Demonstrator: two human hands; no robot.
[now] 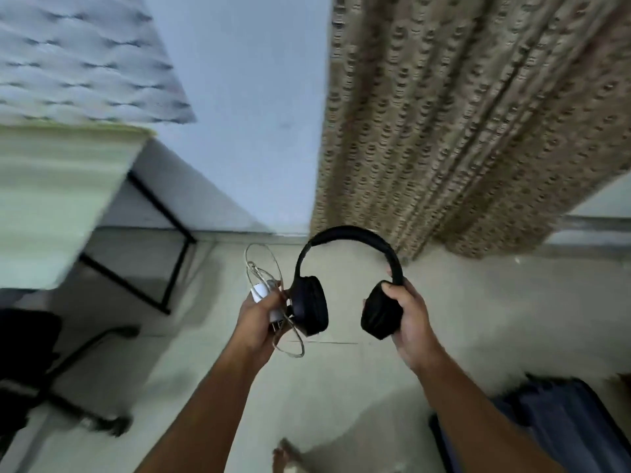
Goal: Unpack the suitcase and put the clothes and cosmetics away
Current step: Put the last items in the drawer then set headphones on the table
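Black over-ear headphones [345,240] hang in front of me, above the floor. My right hand [411,315] grips the right ear cup. My left hand [259,315] holds a white charger with a coiled white cable [263,271], and its fingertips touch the left ear cup [309,305]. The dark blue suitcase [560,425] lies on the floor at the lower right, partly cut off by the frame edge.
A pale desk [58,199] with black legs stands at the left, with a black office chair [44,370] before it. A brown patterned curtain [461,114] hangs at the right. Pale floor [341,397] lies beneath. My foot [285,455] shows at the bottom.
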